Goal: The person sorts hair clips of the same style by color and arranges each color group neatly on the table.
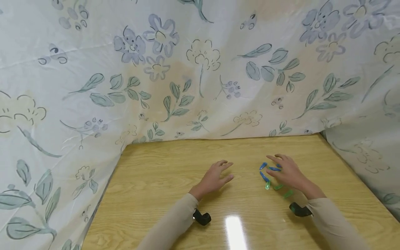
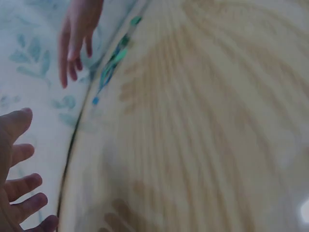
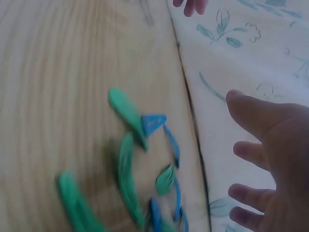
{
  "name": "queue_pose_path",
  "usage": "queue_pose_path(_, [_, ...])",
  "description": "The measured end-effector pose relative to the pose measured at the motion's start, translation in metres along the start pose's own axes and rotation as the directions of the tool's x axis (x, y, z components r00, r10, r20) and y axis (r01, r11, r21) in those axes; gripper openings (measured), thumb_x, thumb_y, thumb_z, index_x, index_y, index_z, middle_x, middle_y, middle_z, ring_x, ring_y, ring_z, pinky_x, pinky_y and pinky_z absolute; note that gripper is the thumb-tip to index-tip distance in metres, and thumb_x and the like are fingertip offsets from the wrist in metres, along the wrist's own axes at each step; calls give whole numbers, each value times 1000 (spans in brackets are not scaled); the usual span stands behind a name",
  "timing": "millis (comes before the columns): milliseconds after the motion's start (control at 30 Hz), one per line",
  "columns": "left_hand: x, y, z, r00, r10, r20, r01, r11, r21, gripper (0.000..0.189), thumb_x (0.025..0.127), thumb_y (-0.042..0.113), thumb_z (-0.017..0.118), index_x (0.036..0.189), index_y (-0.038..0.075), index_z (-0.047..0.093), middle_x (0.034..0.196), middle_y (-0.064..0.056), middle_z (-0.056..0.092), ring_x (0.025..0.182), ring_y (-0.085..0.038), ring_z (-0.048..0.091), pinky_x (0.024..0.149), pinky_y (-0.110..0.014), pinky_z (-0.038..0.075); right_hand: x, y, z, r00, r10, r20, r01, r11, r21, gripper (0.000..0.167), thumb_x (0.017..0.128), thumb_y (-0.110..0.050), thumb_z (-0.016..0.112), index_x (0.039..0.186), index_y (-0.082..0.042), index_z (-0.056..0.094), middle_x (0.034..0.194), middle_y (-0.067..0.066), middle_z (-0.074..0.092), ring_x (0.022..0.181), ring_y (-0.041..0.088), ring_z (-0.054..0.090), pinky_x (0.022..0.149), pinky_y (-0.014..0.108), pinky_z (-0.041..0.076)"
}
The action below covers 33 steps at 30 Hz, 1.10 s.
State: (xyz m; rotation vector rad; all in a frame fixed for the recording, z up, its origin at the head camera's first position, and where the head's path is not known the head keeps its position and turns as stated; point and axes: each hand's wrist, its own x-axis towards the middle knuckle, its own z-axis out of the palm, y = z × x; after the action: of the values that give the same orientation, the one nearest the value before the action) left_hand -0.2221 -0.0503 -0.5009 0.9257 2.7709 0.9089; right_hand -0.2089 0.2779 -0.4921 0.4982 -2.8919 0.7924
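Observation:
Several blue and green hair clips lie loosely grouped on the right part of the wooden table, among them a blue clip [image 1: 264, 176] and a green clip [image 1: 288, 194]. Above this group hovers my right hand [image 1: 289, 172], fingers spread and holding nothing; it hides some of the clips in the head view. From the right wrist, a green clip [image 3: 126, 179] and a blue clip [image 3: 153, 123] show, somewhat blurred. My left hand [image 1: 214, 177] is held over the table to the left of the clips, its fingers loosely extended with nothing in them.
The wooden table [image 1: 150, 194] reaches back to a floral cloth [image 1: 200, 104], which hangs behind it and along both sides. Dark wrist-worn devices, one at the left cuff [image 1: 202, 217] and one at the right cuff [image 1: 300, 209], jut out below the sleeves.

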Motion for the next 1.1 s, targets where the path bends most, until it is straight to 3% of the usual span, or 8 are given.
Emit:
queue_pose_path(167, [10, 19, 15, 999, 8, 35, -5, 996, -88, 52, 105, 39, 55, 151, 17, 50, 153, -9, 49, 141, -29, 47, 112, -48, 44, -6, 13, -1, 999, -42, -11, 43, 996, 79, 51, 95, -22, 72, 138, 2, 59, 131, 32, 56, 116, 51, 51, 89, 66, 43])
queue_pose_path(400, [26, 34, 39, 1000, 5, 16, -3, 986, -164, 43, 104, 36, 57, 142, 16, 60, 144, -5, 57, 132, -21, 55, 107, -35, 48, -5, 31, -1, 997, -76, 31, 69, 979, 191, 39, 94, -12, 71, 129, 4, 65, 127, 30, 61, 118, 51, 54, 94, 69, 44])
queue_pose_path(600, [36, 42, 54, 999, -31, -19, 25, 965, -260, 37, 103, 30, 60, 134, 13, 67, 138, -5, 64, 127, -18, 59, 104, -30, 49, 0, 44, 0, 995, -38, 96, 10, 961, 275, 37, 96, -13, 69, 129, 2, 66, 133, 31, 56, 123, 53, 51, 98, 69, 44])
queue_pose_path(800, [46, 49, 63, 996, -75, -38, 62, 964, -258, 35, 101, 31, 62, 132, 16, 69, 138, -6, 64, 130, -19, 57, 109, -34, 46, 4, 52, -1, 987, 20, 160, -72, 942, 327, 38, 97, -16, 68, 131, 1, 65, 142, 33, 48, 132, 56, 42, 103, 74, 37])
queue_pose_path(967, [56, 53, 70, 991, -94, -98, 66, 965, -254, 32, 98, 28, 66, 127, 16, 73, 133, -7, 67, 128, -20, 59, 108, -34, 45, 7, 59, 1, 985, -11, 170, -52, 931, 361, 35, 97, -14, 67, 128, 3, 67, 142, 34, 46, 131, 56, 40, 103, 73, 38])
queue_pose_path(1100, [61, 57, 77, 985, -126, -115, 95, 966, -242, 30, 94, 29, 69, 123, 20, 76, 129, -1, 70, 126, -17, 57, 104, -35, 41, 6, 62, 4, 986, -42, 159, -15, 940, 341, 32, 96, -15, 69, 124, 0, 71, 138, 30, 50, 126, 49, 45, 100, 56, 48])
